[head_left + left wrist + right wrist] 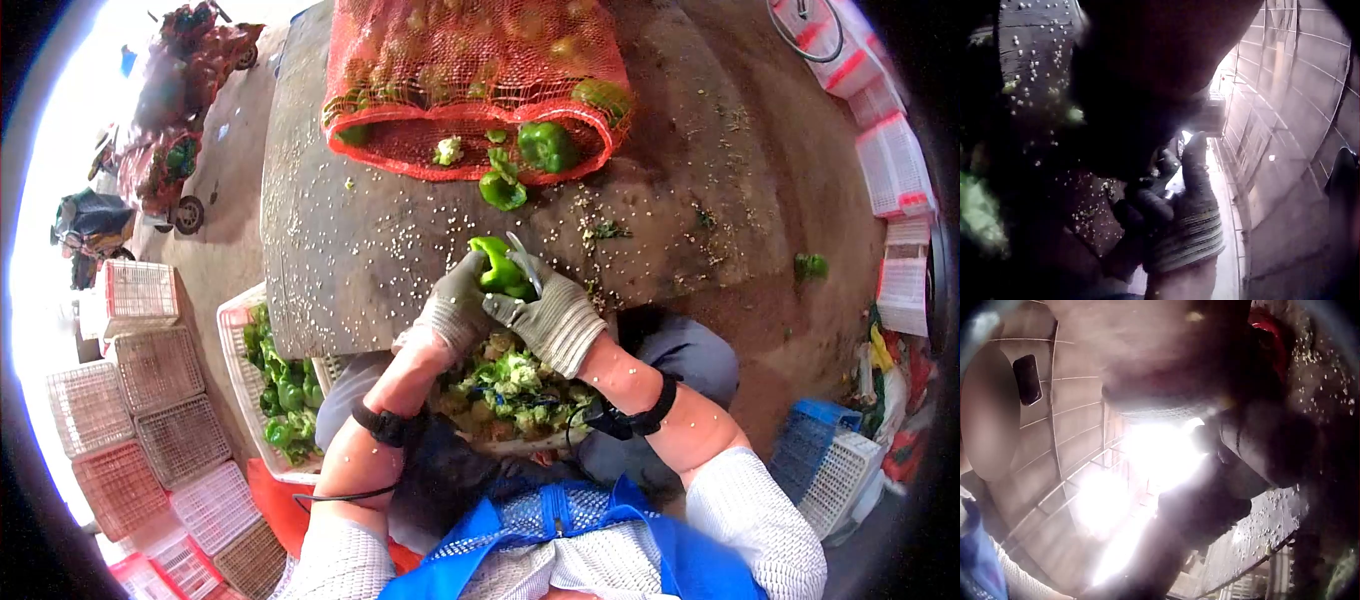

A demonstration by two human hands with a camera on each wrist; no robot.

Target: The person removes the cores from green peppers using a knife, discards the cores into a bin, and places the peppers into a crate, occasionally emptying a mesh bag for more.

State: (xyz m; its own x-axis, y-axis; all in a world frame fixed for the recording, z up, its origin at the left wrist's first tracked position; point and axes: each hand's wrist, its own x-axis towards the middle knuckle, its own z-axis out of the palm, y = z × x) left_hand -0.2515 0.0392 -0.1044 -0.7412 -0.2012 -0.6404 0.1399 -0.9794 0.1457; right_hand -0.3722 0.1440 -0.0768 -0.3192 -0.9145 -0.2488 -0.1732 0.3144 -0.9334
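Note:
Over the near edge of the tabletop [400, 250], my gloved left hand [458, 305] grips a green bell pepper [494, 268] from its left side. My gloved right hand [552, 315] holds a small knife [521, 258], its blade standing up along the pepper's right side. Both hands meet close together at the pepper. In the left wrist view, the striped glove cuff [1188, 240] shows, but the work is dark. Glare and shadow hide most of the right hand's work in its wrist view. Below the hands, a container holds green pepper trimmings [520, 390].
A red mesh sack [480, 60] of peppers lies open towards me, with a whole pepper [547, 147] at its mouth and a cut piece [502, 190] just outside. Pale seeds dot the tabletop. At left stand a crate of peppers [234, 340] and stacked plastic crates [158, 367].

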